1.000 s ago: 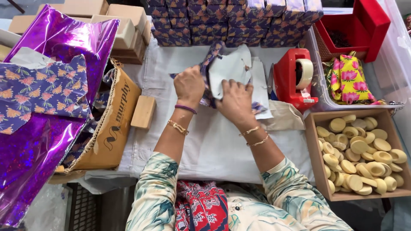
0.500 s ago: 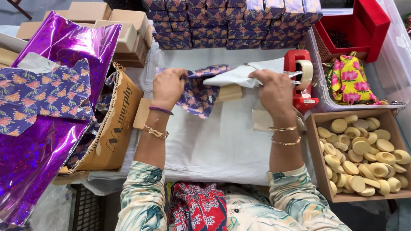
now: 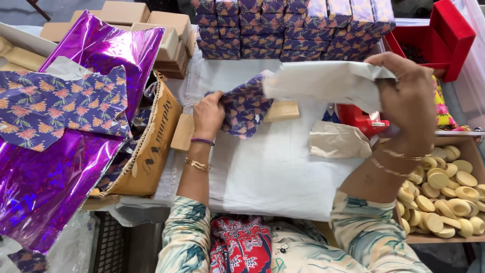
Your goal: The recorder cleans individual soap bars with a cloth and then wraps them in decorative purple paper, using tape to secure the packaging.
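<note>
Wrapped boxes (image 3: 293, 25) behind — tape dispenser (image 3: 361, 119) half-hidden

A small packing workshop. Beyond the left hand (image 3: 208, 115) stand stacked wrapped boxes (image 3: 293, 28). Beside the right hand (image 3: 406, 98) sits a tray of soap-like discs (image 3: 444, 192).

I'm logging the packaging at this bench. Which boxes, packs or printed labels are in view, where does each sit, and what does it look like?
Wrapped boxes: stacked rows at the back, small, purple floral.
Plain boxes: back left, tan cardboard.
Printed carton: left of the white cloth, open, brown, dark lettering on its side.
Red box: back right, open.
Tray: right edge, brown cardboard, holding pale yellow discs.
Wrapping sheet: in left hand and right hand, purple floral, white underside.
</note>
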